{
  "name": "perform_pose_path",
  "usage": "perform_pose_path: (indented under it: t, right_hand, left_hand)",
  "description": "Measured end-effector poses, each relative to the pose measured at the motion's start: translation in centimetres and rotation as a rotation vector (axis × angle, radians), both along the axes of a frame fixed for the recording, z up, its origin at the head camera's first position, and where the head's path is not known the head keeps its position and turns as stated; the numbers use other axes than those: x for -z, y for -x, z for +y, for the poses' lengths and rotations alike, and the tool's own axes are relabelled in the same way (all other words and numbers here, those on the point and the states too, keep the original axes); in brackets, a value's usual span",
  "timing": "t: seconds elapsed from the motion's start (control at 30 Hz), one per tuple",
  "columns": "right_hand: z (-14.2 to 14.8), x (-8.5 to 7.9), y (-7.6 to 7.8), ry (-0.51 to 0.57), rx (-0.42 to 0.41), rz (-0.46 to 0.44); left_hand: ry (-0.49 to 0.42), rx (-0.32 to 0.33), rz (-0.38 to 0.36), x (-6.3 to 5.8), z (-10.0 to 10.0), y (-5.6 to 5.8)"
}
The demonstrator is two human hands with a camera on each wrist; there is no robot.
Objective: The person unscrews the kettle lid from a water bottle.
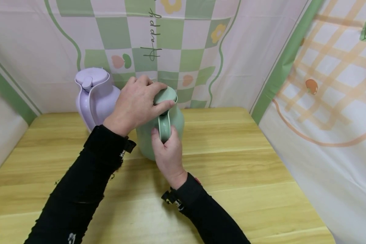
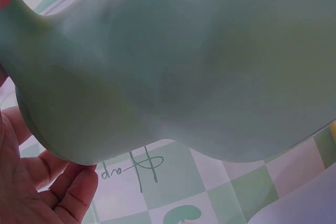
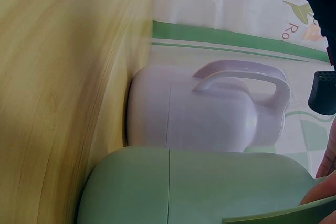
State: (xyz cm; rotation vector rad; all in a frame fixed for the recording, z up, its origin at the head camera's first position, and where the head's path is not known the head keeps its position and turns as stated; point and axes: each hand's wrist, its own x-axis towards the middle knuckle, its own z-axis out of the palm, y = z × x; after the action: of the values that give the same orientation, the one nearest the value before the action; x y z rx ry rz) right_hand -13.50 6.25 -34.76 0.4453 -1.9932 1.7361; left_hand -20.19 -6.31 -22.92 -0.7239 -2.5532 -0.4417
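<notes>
A green thermos jug [image 1: 145,144] stands on the wooden table, its handle side turned towards me. From the left, my left hand [image 1: 135,101] holds the jug's top, thumb across the near side of the lid [image 1: 167,94] and fingers over the far side. In the left wrist view its fingers [image 2: 73,187] curl at the rim of the green jug [image 2: 168,77]. My right hand [image 1: 169,156] grips the upright handle [image 1: 164,127], with the thumb along it. The lower part of the jug shows in the right wrist view, resting on the tabletop.
A lilac thermos jug [image 1: 102,101] stands left of the green one, partly behind my left hand. Its handle [image 3: 252,72] shows in the right wrist view. The wooden table [image 1: 231,162] ends at a checkered cloth backdrop [image 1: 170,37]; another patterned cloth [image 1: 329,84] hangs on the right.
</notes>
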Motion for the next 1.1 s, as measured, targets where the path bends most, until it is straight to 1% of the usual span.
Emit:
perform_pose_path:
  t: [0.2, 0.63, 0.77, 0.9, 0.93, 1.0, 1.1]
  right_hand:
    - [-0.03, 0.09, 0.01, -0.008, 0.010, 0.007]
    - [0.05, 0.29, 0.12, -0.009, -0.005, 0.041]
    - [0.04, 0.31, 0.18, -0.012, 0.003, 0.047]
    - [0.03, 0.34, 0.19, -0.013, 0.012, 0.050]
    - [0.03, 0.33, 0.20, -0.013, 0.013, 0.049]
    - [0.03, 0.28, 0.21, -0.010, 0.013, 0.050]
    - [0.03, 0.21, 0.19, -0.010, 0.022, 0.051]
  left_hand:
    - [-0.003, -0.001, 0.011, 0.06, -0.02, -0.11]
    - [-0.025, 0.021, 0.033, 0.10, -0.20, -0.39]
    - [-0.042, 0.042, 0.041, 0.19, -0.25, -0.34]
    - [-0.054, 0.079, 0.046, 0.16, -0.33, -0.27]
    - [-0.051, 0.088, 0.039, 0.12, -0.39, -0.23]
    - [-0.046, 0.108, 0.004, -0.05, -0.53, -0.21]
    - [-0.028, 0.132, -0.074, -0.41, -0.83, -0.15]
